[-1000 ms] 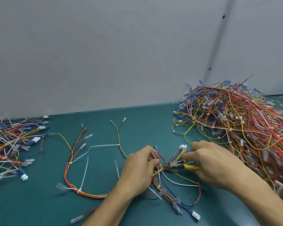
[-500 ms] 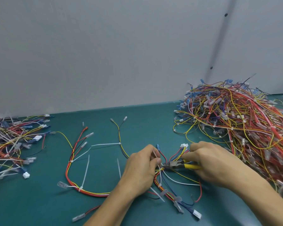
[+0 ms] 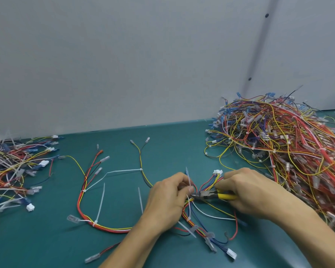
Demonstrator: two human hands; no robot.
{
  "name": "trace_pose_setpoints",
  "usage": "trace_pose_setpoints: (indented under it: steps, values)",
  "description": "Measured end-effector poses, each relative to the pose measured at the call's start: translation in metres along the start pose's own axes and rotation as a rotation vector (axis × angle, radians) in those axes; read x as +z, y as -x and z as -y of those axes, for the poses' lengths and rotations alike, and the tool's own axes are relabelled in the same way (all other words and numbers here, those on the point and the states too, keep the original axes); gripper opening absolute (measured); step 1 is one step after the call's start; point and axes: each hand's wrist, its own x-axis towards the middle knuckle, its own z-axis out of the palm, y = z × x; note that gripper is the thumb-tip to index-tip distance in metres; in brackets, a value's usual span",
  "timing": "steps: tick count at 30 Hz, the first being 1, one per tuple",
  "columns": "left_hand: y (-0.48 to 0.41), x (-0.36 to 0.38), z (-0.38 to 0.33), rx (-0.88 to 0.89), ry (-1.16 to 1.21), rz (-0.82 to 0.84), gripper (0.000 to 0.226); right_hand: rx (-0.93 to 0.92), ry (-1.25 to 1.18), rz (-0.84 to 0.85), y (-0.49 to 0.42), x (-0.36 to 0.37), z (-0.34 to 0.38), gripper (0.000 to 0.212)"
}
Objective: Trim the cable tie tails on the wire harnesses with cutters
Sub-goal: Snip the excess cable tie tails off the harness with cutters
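A wire harness (image 3: 97, 225) of red, yellow, black and blue wires lies spread on the green table, with several white cable tie tails sticking out. My left hand (image 3: 166, 200) pinches one white tie tail (image 3: 188, 177) where the wires bundle together. My right hand (image 3: 253, 192) grips yellow-handled cutters (image 3: 211, 195). Their dark jaws point left and sit at the bundle just below my left fingertips. Whether the jaws are closed on the tie I cannot tell.
A big tangled heap of harnesses (image 3: 282, 151) fills the right side of the green table (image 3: 46, 244). A smaller heap (image 3: 10, 171) lies at the left edge. A grey wall (image 3: 124, 64) stands right behind the table. Loose connectors (image 3: 231, 254) trail near my forearms.
Both hands stay at the same bundle, the cutter jaws still against it. The view has tilted slightly, shifting everything a little lower in the frame.
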Motion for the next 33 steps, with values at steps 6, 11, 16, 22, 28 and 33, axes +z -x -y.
trace_pose_setpoints:
  steps: [6, 11, 16, 22, 28, 33]
  values:
    - [-0.001, 0.001, 0.004, 0.011, 0.024, -0.006, 0.025, 0.043, 0.045, 0.038, -0.002, 0.0, 0.002, 0.007]
    - [-0.003, -0.007, -0.001, -0.057, 0.22, -0.071, 0.021, 0.09, 0.054, 0.0, -0.002, 0.002, 0.006, 0.009]
    - [-0.004, -0.029, -0.015, -0.229, 0.742, -0.151, 0.017, 0.117, 0.03, -0.119, 0.006, -0.002, 0.01, 0.028]
    - [0.007, -0.061, -0.027, -0.256, 0.973, -0.095, 0.026, 0.073, 0.048, -0.156, 0.012, -0.01, 0.024, 0.027]
    - [0.025, -0.055, -0.02, 0.016, 0.333, 0.21, 0.028, 0.117, 0.058, 0.005, 0.027, -0.024, 0.029, 0.02]
    - [0.026, -0.035, -0.006, 0.078, 0.189, 0.272, 0.021, 0.194, 0.091, 0.081, 0.034, -0.025, 0.041, 0.01]
